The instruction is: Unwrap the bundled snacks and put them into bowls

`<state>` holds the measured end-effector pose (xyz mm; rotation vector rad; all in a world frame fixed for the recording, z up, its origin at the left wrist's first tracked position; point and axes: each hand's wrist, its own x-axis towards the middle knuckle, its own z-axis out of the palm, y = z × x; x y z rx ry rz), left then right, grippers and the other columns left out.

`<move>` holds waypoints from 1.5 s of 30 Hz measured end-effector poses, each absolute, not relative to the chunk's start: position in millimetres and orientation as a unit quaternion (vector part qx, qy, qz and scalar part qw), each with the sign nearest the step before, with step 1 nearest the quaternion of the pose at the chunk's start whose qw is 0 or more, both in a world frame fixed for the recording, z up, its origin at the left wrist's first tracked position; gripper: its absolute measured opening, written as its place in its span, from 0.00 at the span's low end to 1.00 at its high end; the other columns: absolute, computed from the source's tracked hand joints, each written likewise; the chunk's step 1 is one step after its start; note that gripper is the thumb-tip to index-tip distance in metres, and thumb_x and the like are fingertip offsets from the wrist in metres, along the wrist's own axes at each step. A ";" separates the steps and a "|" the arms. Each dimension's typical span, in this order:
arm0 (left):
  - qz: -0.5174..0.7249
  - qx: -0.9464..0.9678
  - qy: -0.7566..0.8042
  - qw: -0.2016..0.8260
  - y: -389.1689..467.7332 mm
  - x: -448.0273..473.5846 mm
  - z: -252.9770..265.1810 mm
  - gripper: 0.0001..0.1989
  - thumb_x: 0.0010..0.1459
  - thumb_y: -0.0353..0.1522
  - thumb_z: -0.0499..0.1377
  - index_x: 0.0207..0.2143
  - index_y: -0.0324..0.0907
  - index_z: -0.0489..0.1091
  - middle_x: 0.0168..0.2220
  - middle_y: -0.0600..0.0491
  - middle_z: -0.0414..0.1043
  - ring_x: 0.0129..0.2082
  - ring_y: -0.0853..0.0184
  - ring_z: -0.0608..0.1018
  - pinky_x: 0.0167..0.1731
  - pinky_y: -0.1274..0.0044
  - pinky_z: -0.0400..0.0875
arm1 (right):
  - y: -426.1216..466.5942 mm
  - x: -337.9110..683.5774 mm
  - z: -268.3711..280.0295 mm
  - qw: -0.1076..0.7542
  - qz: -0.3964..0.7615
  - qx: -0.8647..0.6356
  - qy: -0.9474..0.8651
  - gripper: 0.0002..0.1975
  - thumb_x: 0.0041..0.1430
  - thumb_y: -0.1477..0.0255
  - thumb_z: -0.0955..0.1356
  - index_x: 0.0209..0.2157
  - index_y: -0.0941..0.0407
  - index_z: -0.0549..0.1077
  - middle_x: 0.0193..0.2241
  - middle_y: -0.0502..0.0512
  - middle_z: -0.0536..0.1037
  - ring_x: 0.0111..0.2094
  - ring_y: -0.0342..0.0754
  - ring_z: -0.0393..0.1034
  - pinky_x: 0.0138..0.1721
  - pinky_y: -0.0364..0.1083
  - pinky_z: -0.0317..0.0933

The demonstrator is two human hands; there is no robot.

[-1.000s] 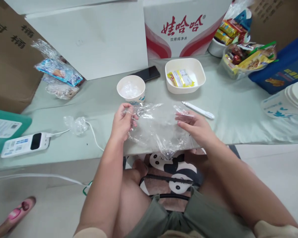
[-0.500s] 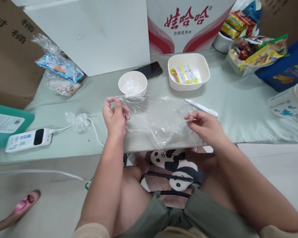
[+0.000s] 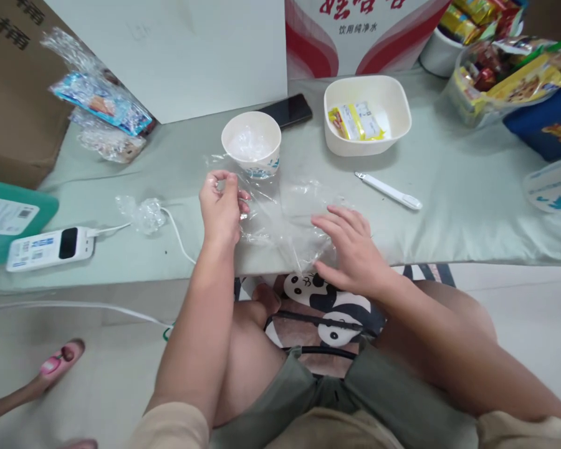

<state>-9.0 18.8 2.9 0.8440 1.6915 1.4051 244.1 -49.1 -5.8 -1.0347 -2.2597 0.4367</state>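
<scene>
left hand (image 3: 222, 206): pinching clear plastic film (image 3: 285, 215) at its left side | right hand (image 3: 350, 249): fingers spread, contact unclear | film: above counter (image 3: 462, 199), between hands, roughly crosswise, cup (image 3: 264, 167) just beyond

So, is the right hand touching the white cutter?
Apart: the head view shows bare pale green cloth between the right hand and the white cutter.

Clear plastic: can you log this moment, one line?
left hand: pinching clear plastic | right hand: open, at its edge | paper cup: upright
</scene>
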 end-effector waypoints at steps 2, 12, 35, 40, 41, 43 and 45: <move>0.536 0.335 0.670 0.389 18.6 -9.4 4.0 0.17 0.60 0.46 0.64 0.37 0.46 0.62 0.20 0.62 0.66 0.13 0.77 0.65 0.12 0.80 0.46 | -46.5 244.2 -7.5 0.262 0.170 -0.391 -0.866 0.07 0.61 0.70 0.67 0.42 0.51 0.72 0.36 0.54 0.81 0.55 0.60 0.72 0.64 0.67 0.51; 0.434 0.287 0.737 0.431 12.7 -22.3 15.1 0.05 0.54 0.28 0.59 0.34 0.44 0.66 0.22 0.59 0.70 0.12 0.77 0.63 0.11 0.83 0.45 | -44.1 268.0 3.0 0.548 0.419 -0.409 -0.598 0.05 0.58 0.75 0.69 0.31 0.51 0.70 0.27 0.47 0.78 0.34 0.46 0.79 0.42 0.49 0.73; 0.185 0.820 0.501 0.205 -51.6 -23.3 -5.6 0.18 0.57 0.35 0.63 0.51 0.46 0.76 0.65 0.45 0.67 0.71 0.48 0.60 0.68 0.52 0.57 | -26.1 273.5 -5.5 0.593 0.462 -0.538 -0.382 0.13 0.53 0.69 0.69 0.34 0.50 0.58 0.27 0.40 0.62 0.14 0.35 0.59 0.12 0.39 0.51; 0.296 0.778 0.496 0.245 -40.1 -20.1 -4.2 0.12 0.63 0.37 0.56 0.33 0.46 0.78 0.46 0.47 0.81 0.58 0.55 0.77 0.61 0.58 0.68 | -23.5 275.8 -8.6 0.567 0.421 -0.568 -0.423 0.12 0.59 0.67 0.68 0.36 0.49 0.59 0.33 0.43 0.66 0.15 0.33 0.58 0.11 0.39 0.46; 0.290 0.782 0.493 0.245 -41.0 -18.7 -2.6 0.10 0.61 0.40 0.59 0.36 0.46 0.78 0.48 0.47 0.80 0.59 0.54 0.75 0.63 0.57 0.65 | -22.5 275.8 -8.2 0.569 0.416 -0.572 -0.421 0.12 0.59 0.67 0.68 0.36 0.49 0.58 0.34 0.43 0.66 0.15 0.33 0.58 0.11 0.39 0.45; 0.234 0.812 0.484 0.229 -44.2 -16.4 -0.2 0.20 0.52 0.44 0.67 0.46 0.48 0.78 0.58 0.46 0.75 0.67 0.48 0.67 0.68 0.52 0.55 | -19.8 275.3 -6.5 0.576 0.421 -0.580 -0.393 0.13 0.59 0.66 0.69 0.36 0.49 0.58 0.34 0.43 0.69 0.15 0.33 0.58 0.11 0.39 0.43; 0.161 0.838 0.478 0.209 -46.8 -15.5 -0.4 0.31 0.47 0.44 0.71 0.54 0.49 0.75 0.66 0.46 0.67 0.72 0.43 0.58 0.70 0.48 0.47 | -16.2 274.5 -4.2 0.579 0.442 -0.589 -0.350 0.15 0.59 0.64 0.69 0.36 0.49 0.56 0.33 0.43 0.72 0.14 0.34 0.59 0.10 0.38 0.40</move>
